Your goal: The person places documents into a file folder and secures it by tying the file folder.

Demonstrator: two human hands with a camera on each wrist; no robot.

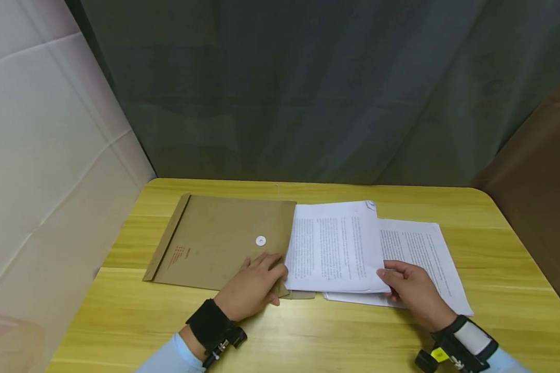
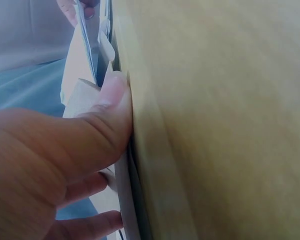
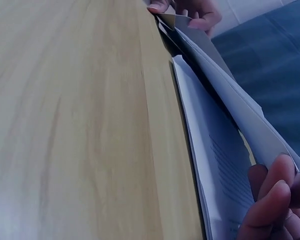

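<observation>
Head view, centre of frame: a flat brown kraft-paper document envelope [image 1: 219, 243] with a white round button clasp [image 1: 261, 240] lies on the yellow wood-grain table [image 1: 308, 331], long axis running left-right across the frame, open mouth pointing toward the right side, sealed end toward the left.

The left hand [image 1: 254, 285] sits at the lower right corner of the envelope. Fingers are curled at the mouth edge; the left wrist view shows the thumb [image 2: 112, 110] pressed against the flap edge with the other fingers tucked below, so it grips the mouth, apparently to pin the envelope down and hold the opening apart.

The right hand [image 1: 413, 290] pinches the near right corner of a stapled sheaf of white printed pages [image 1: 336, 248]; in the right wrist view the fingertips [image 3: 270, 200] clamp that corner from above. The sheaf lies just right of centre, its left edge at or just inside the envelope mouth; how deep cannot be told. Its text lines run up-down the frame, and the raised corner lets it slide leftward.

Beneath it, lower right, a second set of white printed sheets [image 1: 424, 259] lies flat on the table, partly covered, untouched. A dark grey curtain [image 1: 308, 88] hangs behind.
</observation>
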